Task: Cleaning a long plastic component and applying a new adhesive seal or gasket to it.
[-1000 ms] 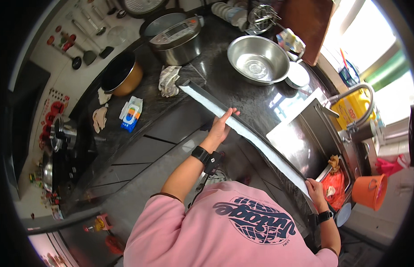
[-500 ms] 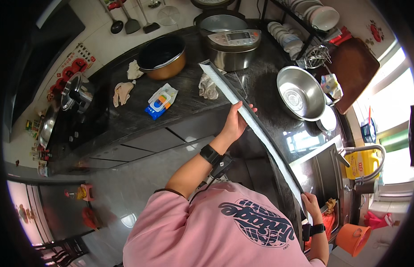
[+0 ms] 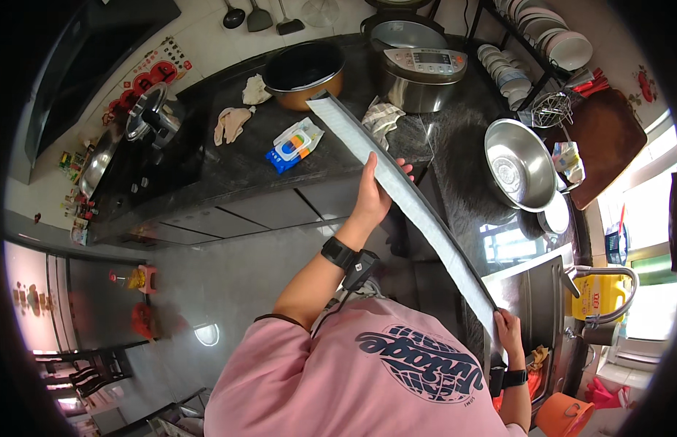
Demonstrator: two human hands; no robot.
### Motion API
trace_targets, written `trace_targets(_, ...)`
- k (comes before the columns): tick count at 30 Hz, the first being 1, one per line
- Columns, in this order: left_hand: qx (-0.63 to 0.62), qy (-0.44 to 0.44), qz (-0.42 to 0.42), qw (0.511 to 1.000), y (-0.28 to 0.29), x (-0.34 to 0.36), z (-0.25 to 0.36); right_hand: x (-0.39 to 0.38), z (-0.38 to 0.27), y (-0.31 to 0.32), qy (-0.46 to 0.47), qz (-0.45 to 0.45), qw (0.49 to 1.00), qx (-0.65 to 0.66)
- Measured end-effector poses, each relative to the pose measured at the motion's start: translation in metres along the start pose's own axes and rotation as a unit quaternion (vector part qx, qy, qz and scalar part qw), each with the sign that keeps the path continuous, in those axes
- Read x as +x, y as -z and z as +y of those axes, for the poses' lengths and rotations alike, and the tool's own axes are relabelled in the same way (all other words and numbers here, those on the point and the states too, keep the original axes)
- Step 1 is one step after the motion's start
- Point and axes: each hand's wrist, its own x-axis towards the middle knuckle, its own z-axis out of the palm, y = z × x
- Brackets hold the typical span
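A long narrow strip (image 3: pixel 418 207) with a whitish, slightly wrinkled face and a dark edge lies slantwise across my view. My left hand (image 3: pixel 376 191) is wrapped round it above the middle, thumb on the pale face and fingers past the dark edge. Lower down, my right hand (image 3: pixel 509 331) grips it near its near end. The far end reaches in front of the brown pot (image 3: pixel 304 80), above the dark counter; I cannot tell whether it touches the pot. Close to that end lie a striped cloth (image 3: pixel 383 120) and a blue-and-white wipes packet (image 3: pixel 294 146).
A rice cooker (image 3: pixel 423 84) stands at the back, lid up. On the right are a steel basin (image 3: pixel 520 164), a dish rack (image 3: pixel 520 51), a brown board (image 3: pixel 597 138) and the sink tap (image 3: pixel 622 280). An orange bucket (image 3: pixel 564 415) is at the lower right. Counter edges border the floor.
The view has turned, so the kitchen things sit further right. The strip's far end has swung left towards the pot, and more of its pale face shows. Both hands keep their hold.
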Motion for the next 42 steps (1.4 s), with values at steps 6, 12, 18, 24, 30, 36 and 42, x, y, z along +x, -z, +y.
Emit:
trace_targets(6, 0.026, 0.005, -0.037, 0.999, 0.014, -0.024, 0.000, -0.006, 0.012, -0.004, 0.016, -0.003, 1.000, 0.003)
trace_targets(12, 0.067, 0.006, -0.009, 0.998, 0.032, -0.035, -0.020, -0.015, 0.027, -0.014, 0.047, 0.016, 0.999, 0.015)
trace_targets(18, 0.082, 0.020, 0.004, 0.996, 0.034, -0.032, -0.039, -0.028, 0.035, -0.013, -0.007, -0.006, 1.000, 0.013)
trace_targets(24, 0.025, 0.089, -0.021, 0.995, 0.043, -0.006, -0.056, -0.035, 0.043, -0.018, -0.037, 0.020, 0.999, 0.034)
trace_targets(30, 0.035, 0.161, 0.026, 0.986, 0.054, 0.019, -0.084, -0.027, 0.062, -0.029, -0.037, 0.079, 0.996, -0.003)
trace_targets(36, 0.086, 0.204, 0.046, 0.974, 0.076, 0.047, -0.121, -0.044, 0.073, -0.040, -0.037, 0.171, 0.982, -0.067)
trace_targets(42, 0.133, 0.283, 0.020, 0.950, 0.044, 0.051, -0.147, -0.083, 0.080, -0.051, -0.067, 0.240, 0.962, -0.114)
